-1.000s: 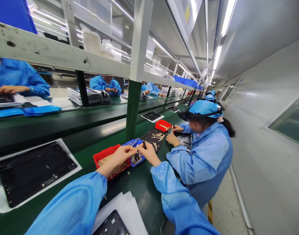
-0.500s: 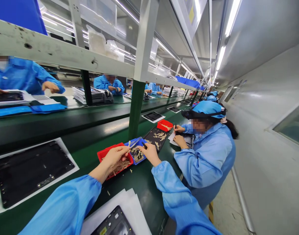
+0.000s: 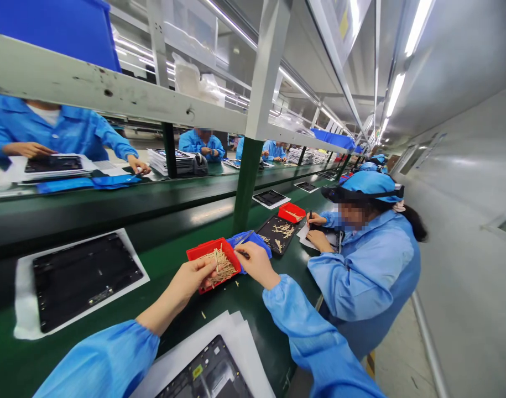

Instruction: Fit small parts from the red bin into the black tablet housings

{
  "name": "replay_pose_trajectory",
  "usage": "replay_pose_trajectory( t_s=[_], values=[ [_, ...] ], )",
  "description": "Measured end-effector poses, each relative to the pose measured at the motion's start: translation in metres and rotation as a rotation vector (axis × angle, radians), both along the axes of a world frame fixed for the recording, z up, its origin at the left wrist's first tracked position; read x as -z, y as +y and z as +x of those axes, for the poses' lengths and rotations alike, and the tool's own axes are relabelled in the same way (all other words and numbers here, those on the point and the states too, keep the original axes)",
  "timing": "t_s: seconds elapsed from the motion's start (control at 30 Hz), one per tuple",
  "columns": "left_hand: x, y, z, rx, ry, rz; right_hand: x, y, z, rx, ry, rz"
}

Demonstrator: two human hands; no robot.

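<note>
My left hand [image 3: 194,276] is pinched shut on small gold-coloured strips at the near edge of a red tray [image 3: 213,262] that holds a heap of such strips. My right hand [image 3: 256,264] rests over the blue tray [image 3: 253,241] beside it, fingers curled round a thin dark tool that pokes out to the left. Both trays sit on the green bench [image 3: 244,304]. A black device panel [image 3: 207,376] on white paper lies close in front of me. A few loose strips lie on the bench under the red tray.
A co-worker in a blue coat and cap [image 3: 364,254] sits to my right with a black tray [image 3: 280,232] and another red tray [image 3: 292,212]. A black panel on white paper [image 3: 84,276] lies on the belt at left. A green post [image 3: 246,182] stands behind the trays.
My left hand has drawn back from the blue tray to the red tray and pinched strips there. My view has swung left and down. The right hand stays by the blue tray.
</note>
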State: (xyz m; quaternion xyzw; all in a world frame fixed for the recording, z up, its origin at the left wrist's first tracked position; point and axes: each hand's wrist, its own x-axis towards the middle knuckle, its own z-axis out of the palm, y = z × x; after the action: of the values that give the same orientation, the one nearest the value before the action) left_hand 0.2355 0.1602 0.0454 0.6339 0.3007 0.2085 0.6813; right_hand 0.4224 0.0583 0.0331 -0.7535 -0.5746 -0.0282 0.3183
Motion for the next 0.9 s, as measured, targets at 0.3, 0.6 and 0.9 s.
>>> replay_pose_trajectory(
  t_s=[0.3, 0.6, 0.9],
  values=[
    [-0.007, -0.007, -0.011, -0.025, 0.006, 0.168, -0.008, -0.006, -0.052, -0.262, -0.055, 0.111],
    [-0.001, -0.009, -0.023, -0.084, 0.021, 0.177, -0.002, 0.009, -0.045, -0.107, 0.060, 0.145],
    [0.008, -0.003, -0.015, -0.151, -0.041, 0.180, 0.001, -0.001, -0.054, -0.296, 0.007, 0.191]
  ],
)
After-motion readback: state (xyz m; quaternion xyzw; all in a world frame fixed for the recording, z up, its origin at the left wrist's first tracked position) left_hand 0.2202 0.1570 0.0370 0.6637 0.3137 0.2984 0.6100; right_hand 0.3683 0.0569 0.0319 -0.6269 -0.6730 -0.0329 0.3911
